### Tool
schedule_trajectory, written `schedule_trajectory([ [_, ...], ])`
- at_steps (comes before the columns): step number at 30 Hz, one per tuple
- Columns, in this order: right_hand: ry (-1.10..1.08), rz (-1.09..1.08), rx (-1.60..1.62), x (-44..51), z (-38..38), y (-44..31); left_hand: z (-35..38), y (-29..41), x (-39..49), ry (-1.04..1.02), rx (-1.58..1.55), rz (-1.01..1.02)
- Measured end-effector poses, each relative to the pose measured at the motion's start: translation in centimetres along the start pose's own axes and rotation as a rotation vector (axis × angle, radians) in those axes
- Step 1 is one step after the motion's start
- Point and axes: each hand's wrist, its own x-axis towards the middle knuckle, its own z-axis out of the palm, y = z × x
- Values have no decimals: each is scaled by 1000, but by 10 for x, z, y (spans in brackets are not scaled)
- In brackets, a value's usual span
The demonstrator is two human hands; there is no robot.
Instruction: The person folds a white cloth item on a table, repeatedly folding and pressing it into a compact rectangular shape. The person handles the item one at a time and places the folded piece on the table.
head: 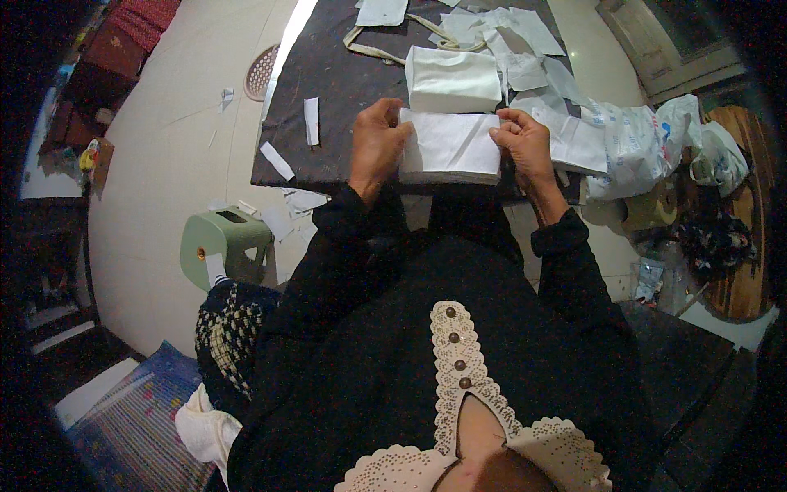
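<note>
A stack of white rectangular sheets, paper or thin cloth, lies at the near edge of the dark table. My left hand grips the stack's upper left corner between thumb and fingers. At the upper right corner my right hand pinches it the same way. Just beyond stands a taller white block-shaped bundle, close behind the stack's far edge. Another pile of white sheets sits to the right of my right hand. How many sheets each hand grips cannot be seen.
Loose white scraps and a cloth strap lie farther back. Two narrow white strips are at the left. A plastic bag bulges at the table's right edge. A green stool stands on the floor to the left.
</note>
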Motion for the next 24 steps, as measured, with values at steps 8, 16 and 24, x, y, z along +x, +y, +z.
schedule_trajectory([
  [8,9,-18,-41,-1,-5,4,2,17,-4,84,483,202],
  [16,25,-14,-92,0,-9,5,27,27,-10,-173,866,822],
  [24,118,-606,-712,3,26,-1,32,12,-20,-172,897,840],
])
